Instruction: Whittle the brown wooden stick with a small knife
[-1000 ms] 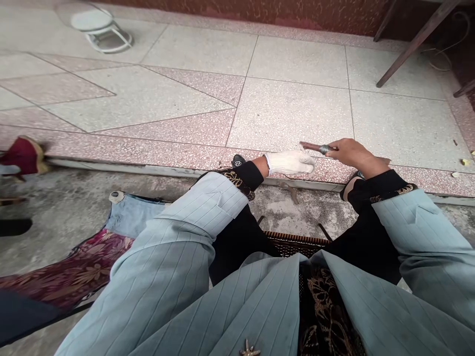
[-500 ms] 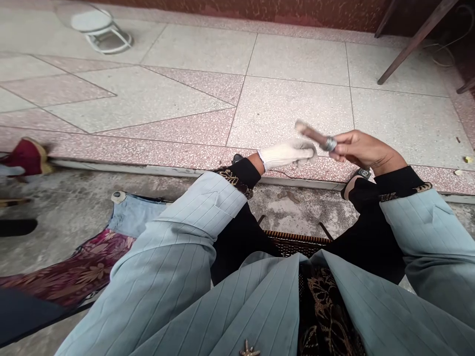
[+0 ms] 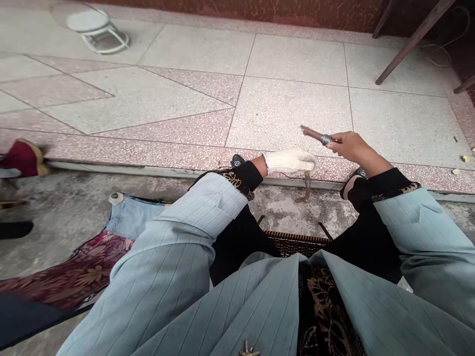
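Note:
My left hand (image 3: 291, 160), in a white knitted glove with greyish fingertips, is closed above the step's edge. A bent brown stick (image 3: 307, 183) extends down from below its curled fingers; the grip itself is hidden by the glove. My bare right hand (image 3: 347, 145) pinches a brown stick (image 3: 310, 132) with silvery wire wound round it. The wire coil (image 3: 326, 140) sits just in front of my fingertips, and the stick's narrow end points up and left, above the gloved hand. The two hands are apart.
A terrazzo step (image 3: 178, 155) runs across in front of my feet. At the back left stands a white stool (image 3: 96, 29); wooden legs (image 3: 411, 44) stand at the back right. Patterned cloth (image 3: 85, 262) lies at my left, near a red shoe (image 3: 24, 157).
My right hand has shifted slightly left with the wire-wound stick, whose free end has dipped. My left hand has lowered a little and curled, and a bent brown stick now shows beneath it.

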{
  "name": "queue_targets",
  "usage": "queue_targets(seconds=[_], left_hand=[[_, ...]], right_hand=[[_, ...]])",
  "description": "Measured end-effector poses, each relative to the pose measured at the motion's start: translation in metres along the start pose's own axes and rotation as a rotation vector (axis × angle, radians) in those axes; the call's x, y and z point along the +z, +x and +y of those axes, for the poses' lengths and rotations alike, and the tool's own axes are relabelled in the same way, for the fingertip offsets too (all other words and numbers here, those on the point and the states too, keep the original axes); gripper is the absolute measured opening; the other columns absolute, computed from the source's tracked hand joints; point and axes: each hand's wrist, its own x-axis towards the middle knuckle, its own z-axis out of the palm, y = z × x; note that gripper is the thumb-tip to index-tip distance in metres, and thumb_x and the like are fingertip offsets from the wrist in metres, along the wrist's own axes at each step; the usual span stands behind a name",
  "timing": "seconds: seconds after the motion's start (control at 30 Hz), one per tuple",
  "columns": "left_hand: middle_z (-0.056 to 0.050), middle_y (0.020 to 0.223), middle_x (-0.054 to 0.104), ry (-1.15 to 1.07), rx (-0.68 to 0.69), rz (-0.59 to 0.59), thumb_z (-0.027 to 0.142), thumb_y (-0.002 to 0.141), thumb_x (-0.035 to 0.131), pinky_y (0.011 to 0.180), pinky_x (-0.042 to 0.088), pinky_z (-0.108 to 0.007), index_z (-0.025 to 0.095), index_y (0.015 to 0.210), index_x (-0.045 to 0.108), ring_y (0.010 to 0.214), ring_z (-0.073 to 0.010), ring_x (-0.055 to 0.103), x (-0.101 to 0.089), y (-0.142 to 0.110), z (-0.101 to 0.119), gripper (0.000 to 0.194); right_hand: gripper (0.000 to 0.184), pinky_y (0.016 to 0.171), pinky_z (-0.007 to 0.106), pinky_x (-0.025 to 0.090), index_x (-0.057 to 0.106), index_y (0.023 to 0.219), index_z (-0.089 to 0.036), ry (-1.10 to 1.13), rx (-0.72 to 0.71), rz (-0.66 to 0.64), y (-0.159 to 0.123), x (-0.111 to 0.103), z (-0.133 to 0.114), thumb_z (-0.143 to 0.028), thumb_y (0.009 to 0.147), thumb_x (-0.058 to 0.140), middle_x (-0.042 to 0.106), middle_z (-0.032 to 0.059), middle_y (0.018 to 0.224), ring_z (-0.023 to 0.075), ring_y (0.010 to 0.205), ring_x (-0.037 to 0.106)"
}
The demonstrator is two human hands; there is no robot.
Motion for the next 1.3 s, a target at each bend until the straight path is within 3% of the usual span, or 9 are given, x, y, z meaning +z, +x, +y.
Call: queue_targets(seconds=[0.1,0.2,0.33,0.4,0.6,0.7,0.9,1.1,1.3], left_hand=[[-0.001,0.071,0.057,0.06,0.058,0.008,0.036,0.089,0.049,0.061,0.034,-0.025,0.015,0.083,0.065,0.063,-0.011,0.048,0.0,0.001,-0.002,0.027],[0.0,0.07,0.058,0.092,0.007,0.022,0.035,0.087,0.051,0.061,0.033,-0.025,0.015,0.081,0.066,0.063,-0.0111,0.048,-0.001,0.001,-0.002,0.026],[0.0,0.068,0.061,0.031,-0.102,0.064,0.033,0.082,0.059,0.059,0.034,-0.025,0.016,0.087,0.07,0.061,-0.0119,0.05,-0.006,-0.001,-0.003,0.021],[-0.001,0.07,0.062,-0.053,-0.082,0.088,0.034,0.083,0.061,0.059,0.036,-0.025,0.016,0.092,0.069,0.061,-0.0117,0.052,-0.008,-0.002,-0.003,0.021],[-0.003,0.074,0.058,-0.27,0.008,0.239,0.035,0.095,0.047,0.058,0.039,-0.023,0.014,0.089,0.062,0.06,-0.0084,0.048,-0.009,0.0,-0.002,0.026],[0.0,0.068,0.054,-0.205,-0.081,0.247,0.035,0.093,0.051,0.056,0.037,-0.023,0.015,0.09,0.063,0.056,-0.0088,0.046,-0.009,-0.001,0.001,0.024],[0.001,0.057,0.051,-0.16,-0.19,0.223,0.031,0.088,0.057,0.056,0.035,-0.024,0.016,0.086,0.066,0.053,-0.0104,0.045,-0.011,-0.005,0.004,0.018],[0.003,0.06,0.054,-0.126,-0.161,0.19,0.031,0.085,0.06,0.063,0.037,-0.02,0.016,0.087,0.068,0.063,-0.0105,0.047,-0.006,0.0,-0.005,0.017],[-0.001,0.058,0.056,-0.021,-0.125,0.203,0.028,0.082,0.06,0.062,0.035,-0.025,0.016,0.078,0.069,0.063,-0.0137,0.048,-0.008,0.003,-0.006,0.015]], right_hand=[[0.029,0.061,0.031,0.036,0.076,0.104,-0.021,-0.348,-0.066,-0.09,-0.003,0.003,-0.005,-0.037,0.085,0.062,0.069,0.0076,0.086,0.0194,0.072,0.057],[0.026,0.062,0.031,0.036,0.078,0.098,-0.023,-0.45,-0.121,-0.31,-0.006,0.002,-0.008,-0.037,0.083,0.063,0.069,0.0065,0.083,0.0199,0.072,0.057],[0.027,0.064,0.028,0.038,0.078,0.1,-0.025,-0.178,-0.303,-0.81,-0.013,-0.006,-0.01,-0.04,0.079,0.069,0.067,0.0001,0.074,0.0156,0.068,0.054],[0.032,0.063,0.027,0.039,0.077,0.103,-0.023,0.048,-0.372,-0.881,-0.018,-0.012,-0.01,-0.043,0.078,0.072,0.065,-0.0009,0.074,0.0134,0.066,0.052],[0.034,0.055,0.024,0.038,0.07,0.098,-0.018,0.824,-0.272,-0.248,-0.025,-0.022,-0.011,-0.047,0.081,0.073,0.056,-0.0002,0.07,0.0086,0.058,0.045],[0.025,0.052,0.023,0.037,0.068,0.088,-0.016,0.863,-0.159,-0.168,-0.024,-0.021,-0.011,-0.038,0.08,0.076,0.054,0.0001,0.067,0.0077,0.056,0.044],[0.016,0.051,0.025,0.037,0.069,0.082,-0.015,0.611,-0.077,-0.144,-0.013,-0.018,-0.007,-0.031,0.082,0.072,0.053,0.0004,0.064,0.0085,0.054,0.043],[0.02,0.058,0.03,0.037,0.075,0.091,-0.015,0.03,-0.009,-0.024,0.0,-0.013,0.0,-0.031,0.083,0.066,0.06,0.0032,0.066,0.0135,0.06,0.051],[0.029,0.062,0.032,0.037,0.077,0.101,-0.02,-0.332,-0.089,-0.211,-0.001,-0.008,-0.002,-0.037,0.083,0.062,0.066,0.0065,0.078,0.0189,0.069,0.055]])
